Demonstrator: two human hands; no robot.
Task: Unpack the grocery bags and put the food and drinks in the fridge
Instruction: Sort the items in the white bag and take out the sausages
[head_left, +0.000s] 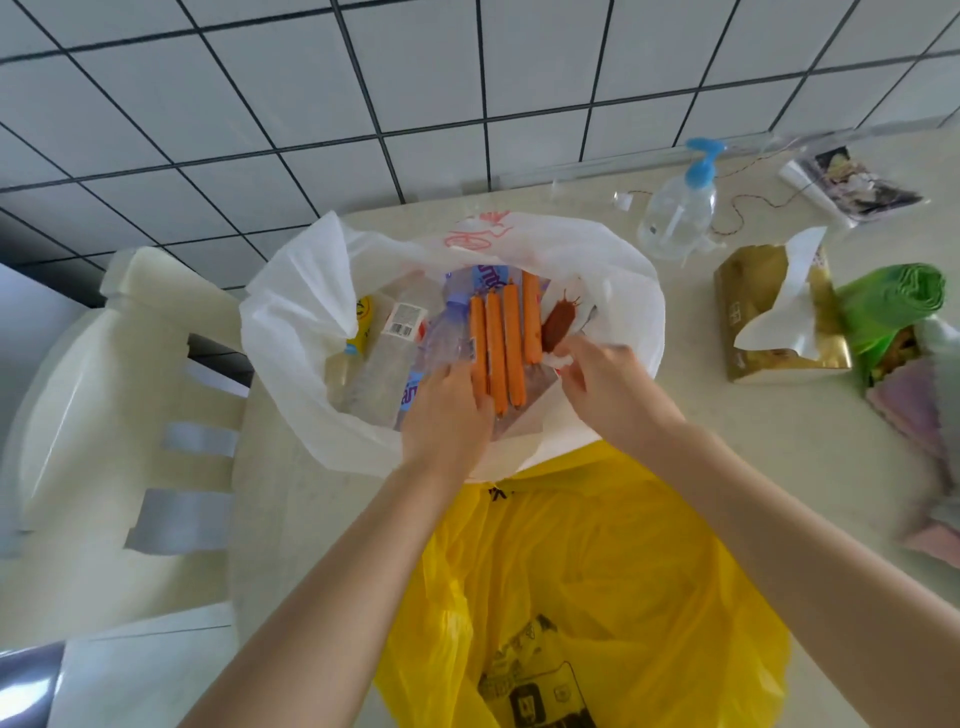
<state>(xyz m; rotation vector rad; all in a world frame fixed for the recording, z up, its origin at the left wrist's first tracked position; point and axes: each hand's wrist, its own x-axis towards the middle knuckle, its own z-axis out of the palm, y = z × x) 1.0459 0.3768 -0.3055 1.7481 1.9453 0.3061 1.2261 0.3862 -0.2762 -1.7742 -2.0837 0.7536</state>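
An open white plastic bag (291, 322) sits on the cream table (753, 467). Inside lie several orange sausages (501, 338), a brown sausage (558, 325), clear water bottles (395, 358) with purple labels, and a yellow-labelled item (362, 325). My left hand (449, 410) grips the near ends of the orange sausages. My right hand (605, 379) pinches the white bag's edge beside the brown sausage. A yellow plastic bag (597, 571) lies in front of the white one, under my forearms.
A cream plastic chair (130, 395) stands left of the table. To the right are a pump bottle (678, 205), a gold tissue box (774, 317), a green roll of bags (893, 301), a packet of food (914, 395) and a booklet (857, 184). Tiled wall behind.
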